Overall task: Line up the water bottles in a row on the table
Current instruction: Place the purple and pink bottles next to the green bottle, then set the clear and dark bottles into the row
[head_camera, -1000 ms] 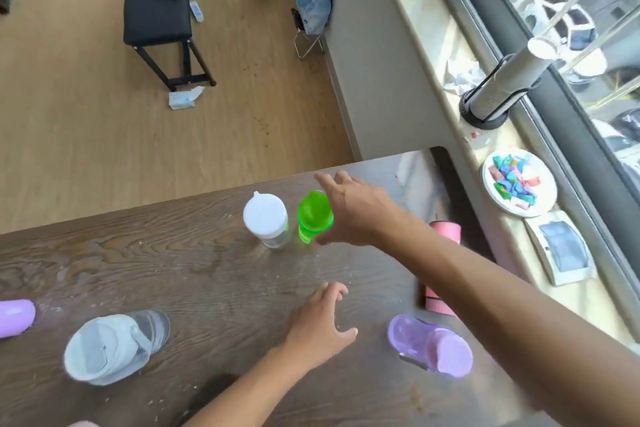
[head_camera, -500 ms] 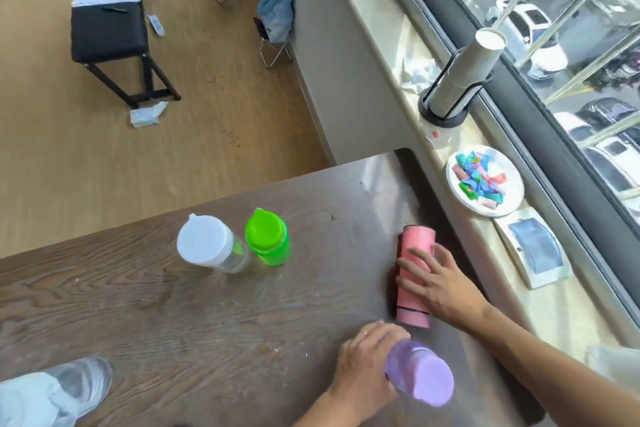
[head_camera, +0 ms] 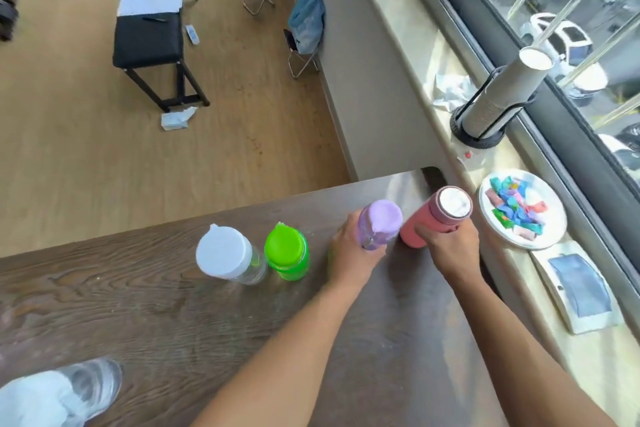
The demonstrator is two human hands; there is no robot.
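Observation:
On the dark wooden table (head_camera: 173, 315) a clear bottle with a white lid (head_camera: 225, 255) and a green bottle (head_camera: 286, 251) stand upright side by side near the far edge. To their right, my left hand (head_camera: 348, 255) grips a purple bottle (head_camera: 380, 222) held upright. My right hand (head_camera: 450, 246) grips a pink bottle (head_camera: 438, 215) with a white top, upright beside the purple one. A clear bottle with a pale grey-blue lid (head_camera: 59, 392) lies on its side at the near left.
Right of the table runs a windowsill with a plate of coloured scraps (head_camera: 521, 208), a white box (head_camera: 578, 288) and a cup holder stack (head_camera: 498, 97). Beyond the table's far edge is wooden floor with a black bench (head_camera: 149, 28).
Both lying bottles, purple and pink, have been taken hold of, stood upright and moved toward the far edge, to the right of the green bottle. The view shifted left.

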